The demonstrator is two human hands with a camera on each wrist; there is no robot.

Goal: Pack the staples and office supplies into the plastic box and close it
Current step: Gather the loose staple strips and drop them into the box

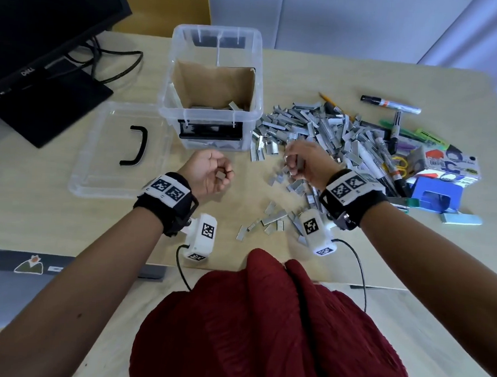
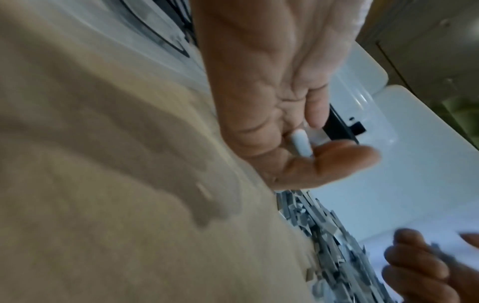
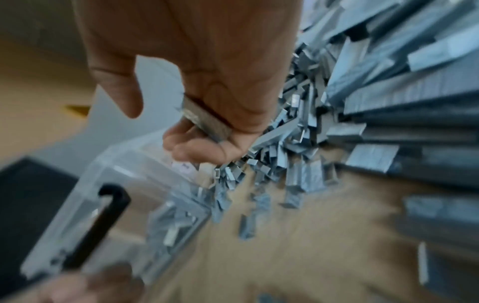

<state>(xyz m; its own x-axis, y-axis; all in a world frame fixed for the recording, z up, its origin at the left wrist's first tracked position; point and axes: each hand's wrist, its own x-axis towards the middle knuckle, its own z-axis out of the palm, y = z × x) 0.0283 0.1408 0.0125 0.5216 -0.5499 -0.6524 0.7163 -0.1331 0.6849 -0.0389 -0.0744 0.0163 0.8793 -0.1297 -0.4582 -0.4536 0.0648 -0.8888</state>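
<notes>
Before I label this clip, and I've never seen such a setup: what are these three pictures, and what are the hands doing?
No machine here: a person wears three cameras. The big picture looks down from the head; the other two look along each wrist. On the table stand an open plastic box, its lid beside it, a pile of staples, plus markers. The left hand pinches a small staple strip; the right hand grips a staple bundle.

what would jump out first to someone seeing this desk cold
The grey heap of staples sprawled across the table's middle, right of the clear box, which already holds a few. Both hands hover in front of it: the left hand and right hand each hold staple strips. The lid lies left of the box.
</notes>
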